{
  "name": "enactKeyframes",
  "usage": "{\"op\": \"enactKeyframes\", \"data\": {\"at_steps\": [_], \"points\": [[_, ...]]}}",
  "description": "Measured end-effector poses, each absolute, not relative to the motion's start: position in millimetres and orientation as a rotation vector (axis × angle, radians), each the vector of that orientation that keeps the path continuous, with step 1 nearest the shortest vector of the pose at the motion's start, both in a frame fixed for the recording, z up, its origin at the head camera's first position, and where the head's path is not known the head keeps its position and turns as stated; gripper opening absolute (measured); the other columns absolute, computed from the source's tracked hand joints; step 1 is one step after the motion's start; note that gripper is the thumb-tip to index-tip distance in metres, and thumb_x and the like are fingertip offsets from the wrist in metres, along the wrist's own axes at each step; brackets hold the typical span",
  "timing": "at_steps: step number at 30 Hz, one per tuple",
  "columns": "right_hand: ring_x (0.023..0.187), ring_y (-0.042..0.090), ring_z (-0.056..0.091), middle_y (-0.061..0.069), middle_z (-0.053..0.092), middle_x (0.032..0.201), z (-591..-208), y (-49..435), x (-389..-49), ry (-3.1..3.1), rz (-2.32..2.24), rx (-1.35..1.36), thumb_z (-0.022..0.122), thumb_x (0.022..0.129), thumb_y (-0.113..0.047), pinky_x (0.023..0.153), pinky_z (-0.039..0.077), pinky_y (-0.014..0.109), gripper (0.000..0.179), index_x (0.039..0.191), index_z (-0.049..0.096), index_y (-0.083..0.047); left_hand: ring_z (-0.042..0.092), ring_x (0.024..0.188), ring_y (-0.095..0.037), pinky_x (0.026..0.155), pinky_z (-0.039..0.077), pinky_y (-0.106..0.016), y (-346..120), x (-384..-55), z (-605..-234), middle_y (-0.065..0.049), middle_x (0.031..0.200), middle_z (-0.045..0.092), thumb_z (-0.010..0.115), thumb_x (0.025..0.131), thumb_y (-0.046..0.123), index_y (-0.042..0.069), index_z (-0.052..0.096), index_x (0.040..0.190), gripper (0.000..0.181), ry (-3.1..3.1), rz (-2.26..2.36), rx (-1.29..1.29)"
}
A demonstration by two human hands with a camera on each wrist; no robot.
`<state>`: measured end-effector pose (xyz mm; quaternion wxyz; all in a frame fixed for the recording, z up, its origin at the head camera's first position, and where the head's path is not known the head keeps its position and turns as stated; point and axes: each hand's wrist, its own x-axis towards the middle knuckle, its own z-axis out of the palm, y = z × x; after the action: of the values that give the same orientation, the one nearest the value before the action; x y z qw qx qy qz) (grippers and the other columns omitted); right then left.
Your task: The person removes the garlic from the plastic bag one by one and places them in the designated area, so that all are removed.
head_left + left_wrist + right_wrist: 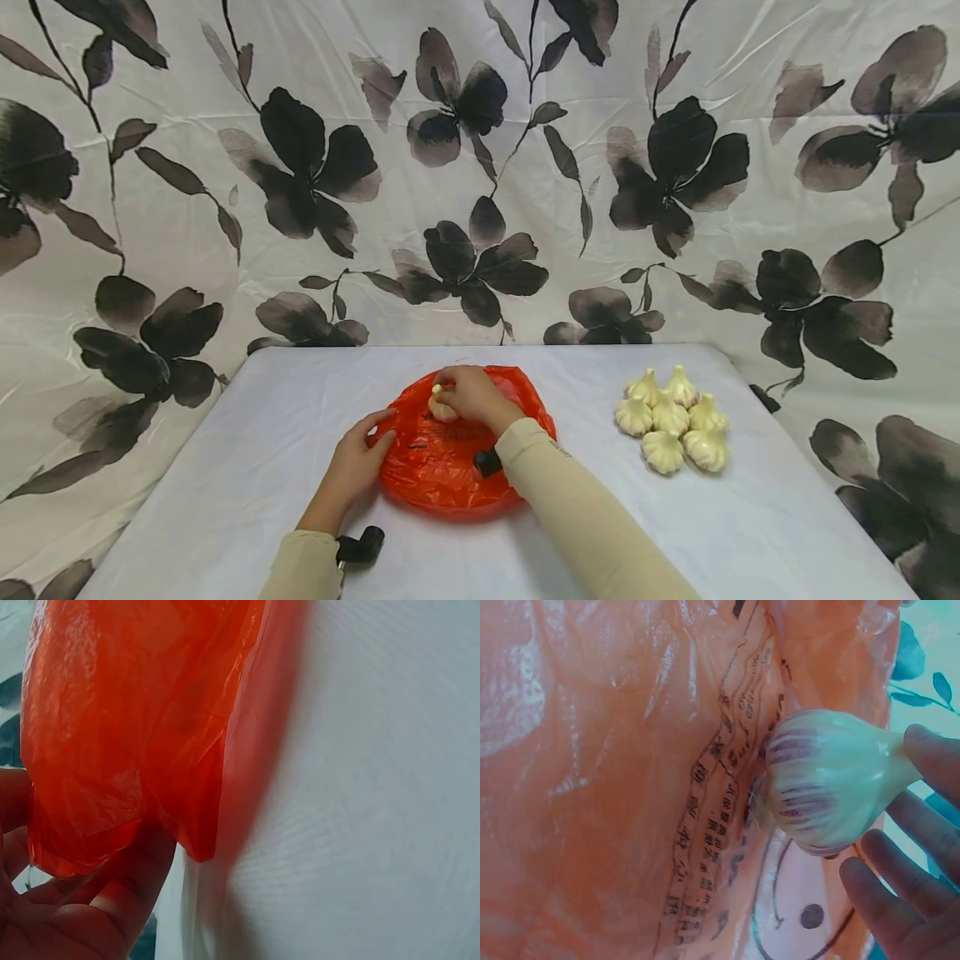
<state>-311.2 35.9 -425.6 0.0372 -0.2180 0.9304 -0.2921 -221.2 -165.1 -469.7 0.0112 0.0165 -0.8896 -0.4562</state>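
A red plastic bag (450, 475) with dark printing lies spread in a rounded heap on the white-covered table. My right hand (476, 393) is over the bag's far part and pinches a garlic bulb (817, 780) by its stem between thumb and fingers. The bulb is pale with purple streaks, its rounded base against or just above the printed plastic; I cannot tell which. At the bag's left edge, my left hand (352, 462) holds the plastic, with a fold of it between thumb and fingers (142, 877). What lies inside the bag is hidden.
Several garlic bulbs (670, 421) stand grouped on the right side of the table (300, 392). Behind the table hangs a pale cloth (562, 208) with dark flower prints. A black wrist camera (362, 546) sits at the left sleeve, another (487, 462) at the right.
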Motion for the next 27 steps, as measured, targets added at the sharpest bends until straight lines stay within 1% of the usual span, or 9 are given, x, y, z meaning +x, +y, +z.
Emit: {"op": "enactKeyframes", "data": {"at_steps": [4, 8, 11, 19, 27], "points": [[0.104, 0.017, 0.061, -0.001, 0.070, 0.110, -423.5, 38.8, -310.4, 2.881, -0.877, -0.709, 0.066, 0.092, -0.026, 0.097, 0.050, 0.032, 0.020, 0.111, 0.068, -0.018, 0.048, 0.131, -0.041, 0.101, 0.048, -0.053, -165.2, -221.2, -469.1, -0.017, 0.149, 0.043, 0.052, 0.100, 0.024, 0.019, 0.047, 0.142, 0.042, -2.781, -1.423, 0.048], [0.099, 0.016, 0.062, -0.001, 0.070, 0.108, -418.2, 42.9, -307.6, 2.898, -0.882, -0.740, 0.066, 0.092, -0.028, 0.090, 0.052, 0.030, 0.019, 0.108, 0.067, -0.019, 0.046, 0.132, -0.040, 0.101, 0.048, -0.052, -165.4, -222.3, -468.4, -0.016, 0.149, 0.043, 0.051, 0.100, 0.024, 0.019, 0.046, 0.142, 0.043, -2.793, -1.434, 0.057], [0.099, 0.016, 0.063, -0.001, 0.070, 0.108, -413.0, 46.2, -303.9, 2.906, -0.897, -0.763, 0.067, 0.092, -0.029, 0.088, 0.053, 0.031, 0.019, 0.107, 0.067, -0.019, 0.046, 0.132, -0.040, 0.101, 0.048, -0.052, -166.2, -224.1, -468.9, -0.016, 0.149, 0.042, 0.051, 0.100, 0.025, 0.020, 0.046, 0.143, 0.043, -2.801, -1.435, 0.056], [0.107, 0.019, 0.063, 0.000, 0.070, 0.112, -396.9, 56.5, -291.1, 2.886, -0.972, -0.819, 0.063, 0.094, -0.028, 0.094, 0.051, 0.036, 0.020, 0.111, 0.067, -0.017, 0.046, 0.132, -0.040, 0.099, 0.049, -0.051, -165.0, -224.4, -467.8, -0.016, 0.150, 0.042, 0.052, 0.100, 0.026, 0.020, 0.044, 0.144, 0.045, -2.825, -1.439, 0.079], [0.105, 0.018, 0.065, -0.001, 0.071, 0.111, -383.5, 69.9, -281.7, 2.916, -0.984, -0.851, 0.061, 0.095, -0.029, 0.090, 0.052, 0.035, 0.018, 0.110, 0.065, -0.019, 0.048, 0.130, -0.040, 0.099, 0.050, -0.051, -166.7, -225.5, -468.0, -0.017, 0.149, 0.042, 0.052, 0.100, 0.024, 0.020, 0.044, 0.144, 0.045, -2.829, -1.435, 0.065]]}}
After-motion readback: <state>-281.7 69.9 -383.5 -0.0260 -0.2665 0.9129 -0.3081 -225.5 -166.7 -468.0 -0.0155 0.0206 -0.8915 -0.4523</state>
